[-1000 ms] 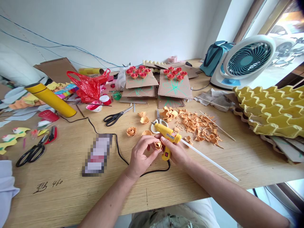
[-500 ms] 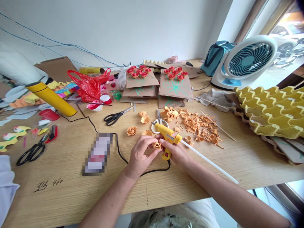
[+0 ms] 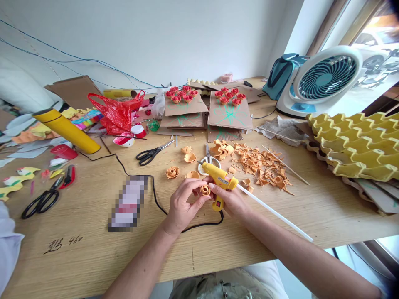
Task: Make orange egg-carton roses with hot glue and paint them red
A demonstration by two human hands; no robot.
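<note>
Between the fingertips of my left hand (image 3: 184,203) is a small orange rosette (image 3: 205,190), its spiral facing up. My right hand (image 3: 232,199) is wrapped round a yellow glue gun (image 3: 220,176), and its thumb or fingertip touches the rosette's right side. A long white glue stick (image 3: 274,211) extends from the back of the gun. The nozzle points up and left, over white-handled scissors (image 3: 209,162). Left of these lie a finished-looking orange rose (image 3: 172,172) and loose orange cups (image 3: 190,158). Orange scraps (image 3: 262,162) are heaped to the right.
Black scissors (image 3: 149,155) and a pixelated flat object (image 3: 129,203) lie left of my hands. A black cord (image 3: 156,195) runs beside them. Red flowers (image 3: 230,96) stand on cardboard behind. Yellow egg trays (image 3: 358,145) and a fan (image 3: 327,81) are at right.
Both hands keep their hold. The rosette has shifted very slightly left and up; otherwise little differs.
</note>
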